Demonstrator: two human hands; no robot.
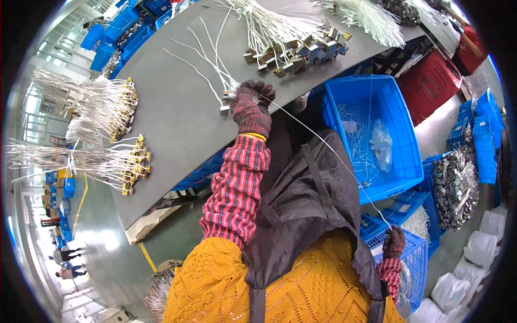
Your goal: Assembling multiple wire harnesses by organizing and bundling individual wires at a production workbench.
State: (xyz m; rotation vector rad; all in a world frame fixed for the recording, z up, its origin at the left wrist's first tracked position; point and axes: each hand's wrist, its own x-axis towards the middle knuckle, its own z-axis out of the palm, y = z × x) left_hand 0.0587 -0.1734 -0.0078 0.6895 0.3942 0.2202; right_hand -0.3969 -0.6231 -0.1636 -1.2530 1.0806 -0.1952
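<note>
My left hand (251, 106), in a dark knitted glove with a red plaid sleeve, rests on the grey table (172, 124) and pinches a few white wires (207, 59) that fan out over the tabletop; small metal end pieces (226, 102) lie at its fingertips. One thin white wire (323, 142) runs taut from this hand down across my dark apron to my right hand (394, 242), also gloved, which grips its other end low beside my hip, above a blue mesh basket (412, 266).
Bundles of white wires with brass terminals (116, 107) lie along the table's left side, and a heap of metal-block wire ends (296, 51) sits at the far edge. A blue crate (401, 134) holds loose wires. Red crates (433, 81), white sacks (484, 242) and distant people (64, 261) surround it.
</note>
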